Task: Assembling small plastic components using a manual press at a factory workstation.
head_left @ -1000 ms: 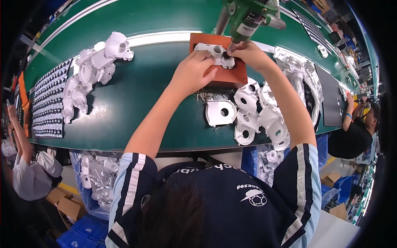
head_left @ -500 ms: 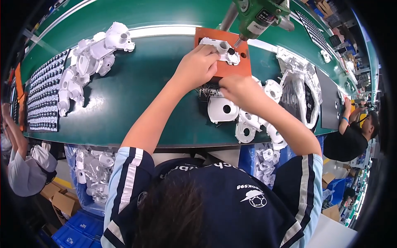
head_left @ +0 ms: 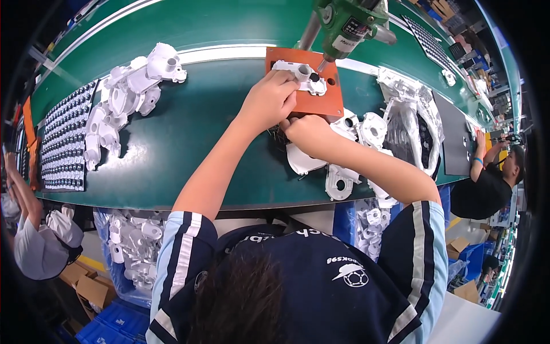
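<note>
A white plastic part lies on an orange pad at the far side of the green tabletop. The left hand rests on the near end of the part, its fingers curled down over that edge. A green powered screwdriver hangs from above, its tip just beside the part's round opening. The right hand sits just in front of the pad, fingers pressed together near a small scatter of dark screws; whether it pinches one cannot be told. A cluster of white parts lies to the right, and another pile of white parts well apart on the left.
</note>
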{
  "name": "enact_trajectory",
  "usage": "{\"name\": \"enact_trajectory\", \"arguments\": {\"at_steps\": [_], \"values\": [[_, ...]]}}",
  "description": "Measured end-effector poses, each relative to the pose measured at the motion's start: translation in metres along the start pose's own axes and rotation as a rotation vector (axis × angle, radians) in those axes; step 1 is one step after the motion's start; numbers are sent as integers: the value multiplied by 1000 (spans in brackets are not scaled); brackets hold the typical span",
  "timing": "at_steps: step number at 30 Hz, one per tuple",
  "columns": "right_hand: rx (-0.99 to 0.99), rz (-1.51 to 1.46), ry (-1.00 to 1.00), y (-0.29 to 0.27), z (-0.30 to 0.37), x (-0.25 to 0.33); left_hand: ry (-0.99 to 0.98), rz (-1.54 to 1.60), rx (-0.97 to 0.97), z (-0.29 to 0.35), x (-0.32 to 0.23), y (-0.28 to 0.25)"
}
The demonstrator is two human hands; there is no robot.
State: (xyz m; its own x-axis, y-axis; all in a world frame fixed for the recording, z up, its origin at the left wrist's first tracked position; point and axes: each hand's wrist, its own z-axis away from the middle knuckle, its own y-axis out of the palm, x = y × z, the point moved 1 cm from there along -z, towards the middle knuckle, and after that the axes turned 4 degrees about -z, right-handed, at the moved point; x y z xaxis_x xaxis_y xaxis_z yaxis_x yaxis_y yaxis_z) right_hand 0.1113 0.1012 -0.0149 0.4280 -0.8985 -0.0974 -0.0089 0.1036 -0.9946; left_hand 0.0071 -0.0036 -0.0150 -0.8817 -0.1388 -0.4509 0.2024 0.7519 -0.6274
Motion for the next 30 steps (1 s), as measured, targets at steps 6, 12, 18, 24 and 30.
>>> {"name": "enact_trajectory", "arguments": {"at_steps": [6, 12, 18, 24, 30], "values": [[-303, -253, 5, -28, 18, -15, 0, 9, -12, 1, 2, 0], [-618, -574, 429, -39, 24, -75, 7, -20, -13, 0, -2, -1], [-722, -591, 527, -12, 1, -95, 38, -28, -71, -1, -2, 2], [-666, -693, 602, -6, -4, -99, 31, -22, -79, 0, 0, 3], [-717, -711, 514, -9, -3, -98, 35, -24, -84, -1, 0, 1]]}}
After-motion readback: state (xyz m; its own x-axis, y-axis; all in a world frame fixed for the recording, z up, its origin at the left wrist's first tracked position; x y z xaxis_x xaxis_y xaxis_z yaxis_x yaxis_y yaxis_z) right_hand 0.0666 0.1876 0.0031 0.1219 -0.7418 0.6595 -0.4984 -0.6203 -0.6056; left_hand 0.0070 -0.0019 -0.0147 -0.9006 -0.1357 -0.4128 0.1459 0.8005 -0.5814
